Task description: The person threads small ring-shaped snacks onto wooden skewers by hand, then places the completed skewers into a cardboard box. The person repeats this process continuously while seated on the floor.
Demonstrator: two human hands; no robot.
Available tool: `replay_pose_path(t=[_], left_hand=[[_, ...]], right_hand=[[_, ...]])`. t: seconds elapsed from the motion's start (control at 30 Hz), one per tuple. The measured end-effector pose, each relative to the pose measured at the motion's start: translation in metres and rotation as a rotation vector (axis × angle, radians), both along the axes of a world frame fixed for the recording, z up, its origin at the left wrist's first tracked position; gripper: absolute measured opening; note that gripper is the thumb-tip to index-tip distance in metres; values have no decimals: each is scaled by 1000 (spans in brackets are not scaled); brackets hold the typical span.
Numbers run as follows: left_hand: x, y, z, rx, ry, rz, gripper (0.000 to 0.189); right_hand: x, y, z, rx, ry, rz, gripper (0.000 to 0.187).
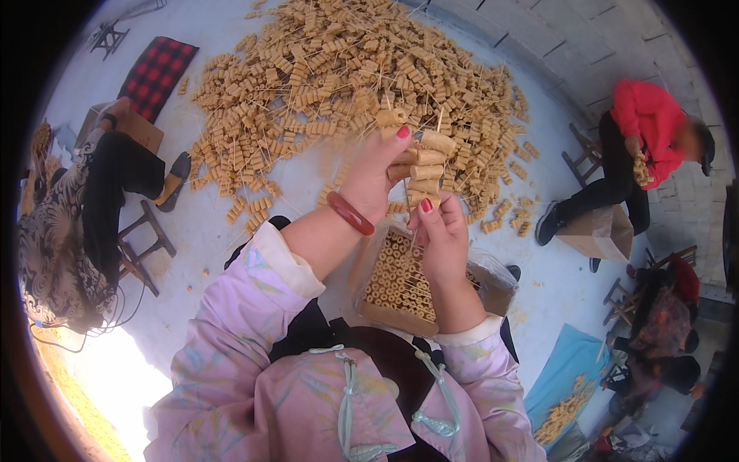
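Observation:
In front of me, over a cardboard box, both hands are raised and close together. My left hand (372, 170), with a reddish-brown bangle at the wrist, grips tan hollow rolls (402, 164) that look like tofu skin; its palm and fingers hide part of them. Pinched near its lower end by my right hand (443, 234) is a thin stick skewer of similar rolls (427, 172), held roughly upright. The skewer's bare tip shows above the top roll. Below, the plastic-lined cardboard box (394, 319) holds skewered rolls packed in rows, their ends facing up.
A large heap of skewered rolls (346, 75) covers the floor ahead. One seated person (646, 133) works at the right, another (104, 173) at the left near a wooden stool (147, 242). Loose rolls (563, 413) lie on a blue sheet (568, 352) at lower right.

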State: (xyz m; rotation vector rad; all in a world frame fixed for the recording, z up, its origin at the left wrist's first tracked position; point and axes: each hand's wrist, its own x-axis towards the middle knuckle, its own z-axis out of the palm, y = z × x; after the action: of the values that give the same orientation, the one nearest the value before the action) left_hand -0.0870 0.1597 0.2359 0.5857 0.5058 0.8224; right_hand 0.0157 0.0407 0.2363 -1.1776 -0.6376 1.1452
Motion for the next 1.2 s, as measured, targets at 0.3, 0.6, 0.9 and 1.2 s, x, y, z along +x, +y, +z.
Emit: replay_pose_path(t=[0.3,0.6,0.9,1.2], left_hand=[[-2,-9,-9,10,86,0,34],[-2,-17,1,-73,-152,-126,41],[3,-19,2,19,60,-122,45],[8,-24,0,72,-13,-55,37]], right_hand=[[18,-3,13,74,-64,-28,19],[21,8,7,-80,-88,94,18],[15,7,3,-49,-93,61,19],[-7,5,2,49,-182,-74,9]])
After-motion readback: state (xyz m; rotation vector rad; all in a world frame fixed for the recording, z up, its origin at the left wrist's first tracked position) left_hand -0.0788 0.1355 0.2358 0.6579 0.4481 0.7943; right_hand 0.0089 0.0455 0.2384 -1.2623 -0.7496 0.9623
